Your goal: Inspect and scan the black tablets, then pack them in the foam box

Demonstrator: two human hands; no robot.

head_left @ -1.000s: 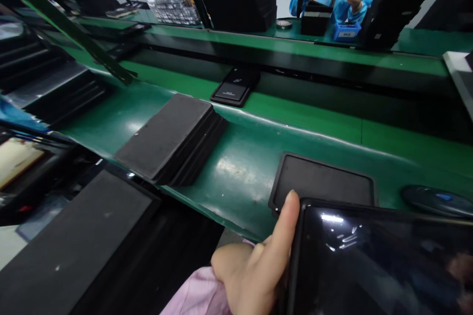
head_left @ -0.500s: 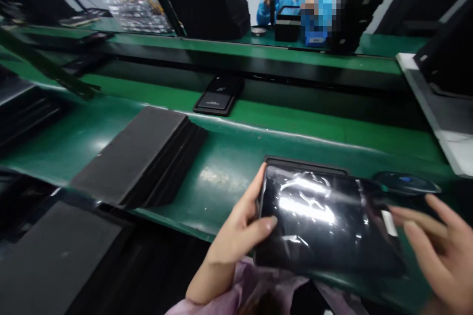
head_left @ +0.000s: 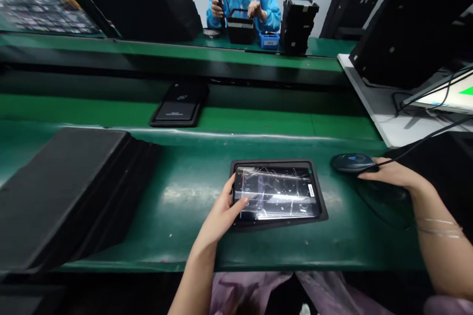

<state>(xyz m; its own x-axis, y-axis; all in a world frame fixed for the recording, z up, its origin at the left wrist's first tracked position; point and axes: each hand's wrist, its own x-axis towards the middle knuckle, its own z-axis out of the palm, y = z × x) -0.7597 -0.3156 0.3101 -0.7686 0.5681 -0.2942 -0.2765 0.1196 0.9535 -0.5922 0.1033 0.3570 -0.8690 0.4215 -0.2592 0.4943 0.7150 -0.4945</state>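
Note:
A glossy tablet [head_left: 277, 194] lies screen up in a shallow black tray [head_left: 322, 206] on the green bench. My left hand [head_left: 223, 206] grips the tablet's left edge, its thumb over the screen and its fingers at the side. A white label sits near the tablet's right edge. Farther right, my right hand [head_left: 391, 172] is closed round the right end of a dark handheld device [head_left: 353, 162] with a blue mark and a cable. Some of its fingers are hidden.
Black trays [head_left: 62, 182] are stacked at left. Another device [head_left: 179, 106] lies in a tray on the lower green strip behind. A white shelf [head_left: 380, 108] with cables is at right. Across the bench, a person in blue [head_left: 242, 5] handles a black box beside a blue bin [head_left: 269, 40].
The tablet, held tilted above its tray before, now lies in it. My right hand has left the tablet's side and taken hold of the dark device. The view has shifted right.

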